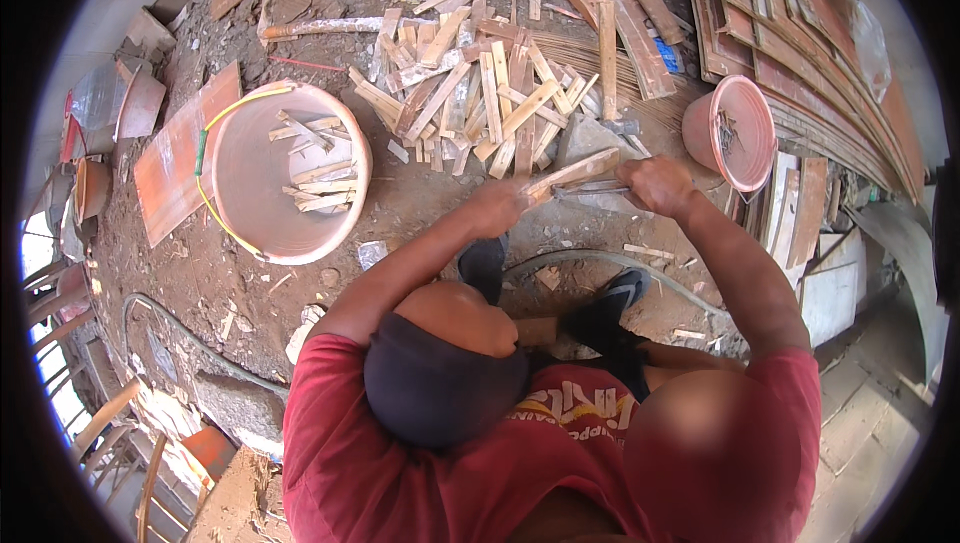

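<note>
The pale, narrow wooden strip lies between the hands, just on the near side of a rough grey stone block; the left hand has its fingers curled round one end, the right hand closed about a slim grey metal-looking tool, though single fingertips cannot be told; a firm left grip well away from the tool would likely serve best; the jumbled heap of wooden offcuts crowds the far side; a wide pinkish plastic bucket stands left, a smaller pink bucket right; a grey hose could snag the feet
</note>
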The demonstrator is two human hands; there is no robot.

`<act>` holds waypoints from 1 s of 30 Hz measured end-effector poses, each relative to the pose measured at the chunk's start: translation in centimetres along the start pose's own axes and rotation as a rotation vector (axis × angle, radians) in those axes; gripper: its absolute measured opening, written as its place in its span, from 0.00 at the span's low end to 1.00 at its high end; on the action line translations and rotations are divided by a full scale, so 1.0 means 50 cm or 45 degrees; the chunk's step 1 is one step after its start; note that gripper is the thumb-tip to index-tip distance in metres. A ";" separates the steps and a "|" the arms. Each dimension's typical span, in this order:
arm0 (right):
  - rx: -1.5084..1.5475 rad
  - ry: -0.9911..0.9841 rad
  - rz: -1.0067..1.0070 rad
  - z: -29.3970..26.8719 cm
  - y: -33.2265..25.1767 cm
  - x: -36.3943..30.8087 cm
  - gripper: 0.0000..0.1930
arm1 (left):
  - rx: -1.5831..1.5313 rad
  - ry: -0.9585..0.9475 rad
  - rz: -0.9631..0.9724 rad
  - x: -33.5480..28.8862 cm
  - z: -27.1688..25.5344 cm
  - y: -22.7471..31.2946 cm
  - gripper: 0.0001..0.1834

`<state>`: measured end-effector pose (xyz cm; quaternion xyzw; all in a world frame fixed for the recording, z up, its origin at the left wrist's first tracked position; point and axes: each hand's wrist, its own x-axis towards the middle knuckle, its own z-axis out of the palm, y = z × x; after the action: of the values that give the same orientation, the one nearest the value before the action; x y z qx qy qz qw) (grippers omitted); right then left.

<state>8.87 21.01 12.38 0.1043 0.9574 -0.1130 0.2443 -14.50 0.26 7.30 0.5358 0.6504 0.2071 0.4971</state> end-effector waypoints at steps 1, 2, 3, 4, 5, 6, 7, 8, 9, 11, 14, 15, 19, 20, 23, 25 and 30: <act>0.028 0.038 -0.029 0.015 0.010 0.009 0.09 | 0.021 0.021 0.026 0.002 0.001 -0.008 0.19; 0.082 0.051 -0.018 0.033 0.013 0.018 0.10 | 0.035 -0.003 -0.025 0.004 0.002 -0.015 0.18; 0.136 0.063 -0.006 0.052 0.012 0.022 0.10 | 0.049 -0.027 -0.074 0.006 0.004 -0.019 0.18; 0.186 0.083 0.009 0.068 0.011 0.027 0.11 | 0.069 -0.048 -0.118 0.008 -0.001 -0.019 0.17; 0.235 0.124 -0.006 0.083 0.010 0.029 0.11 | 0.076 -0.027 -0.147 0.007 -0.003 -0.017 0.17; 0.288 0.159 -0.015 0.103 0.004 0.025 0.12 | 0.080 -0.014 -0.174 0.002 0.002 -0.015 0.17; 0.329 0.190 -0.019 0.121 -0.001 0.016 0.12 | 0.076 0.002 -0.190 0.003 0.005 -0.009 0.17; 0.269 0.206 0.001 0.142 -0.015 0.002 0.13 | 0.104 0.009 -0.155 0.006 0.003 -0.005 0.17; 0.167 0.207 0.073 0.145 -0.034 -0.016 0.13 | 0.123 0.017 -0.127 0.005 0.005 -0.005 0.18; -0.032 0.200 0.213 0.119 -0.097 -0.045 0.13 | 0.152 0.009 -0.108 -0.001 0.013 -0.003 0.18; -0.119 -0.044 0.432 0.062 -0.181 -0.077 0.20 | 0.155 0.003 -0.064 0.004 0.018 0.009 0.18; -0.129 -0.075 0.505 0.053 -0.201 -0.084 0.21 | 0.136 0.019 -0.025 0.004 0.021 0.008 0.18; 0.027 0.004 0.686 0.045 -0.244 -0.102 0.21 | 0.113 0.252 0.209 -0.011 0.032 0.019 0.17; 0.170 0.037 0.700 0.037 -0.245 -0.110 0.20 | 0.168 0.225 0.162 -0.012 0.027 0.026 0.17; 0.569 0.172 0.712 -0.027 -0.251 -0.137 0.17 | 0.323 0.194 0.111 -0.036 -0.046 0.130 0.19; 0.798 0.291 0.659 -0.063 -0.254 -0.152 0.17 | 0.405 0.244 0.171 -0.051 -0.084 0.177 0.21; 1.943 0.241 0.586 -0.196 -0.321 -0.213 0.17 | 0.372 0.707 0.543 -0.099 -0.122 0.233 0.18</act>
<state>9.58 6.80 28.66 0.4465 0.5872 -0.6740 0.0406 -14.42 1.38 21.30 0.6478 0.6569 0.3482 0.1661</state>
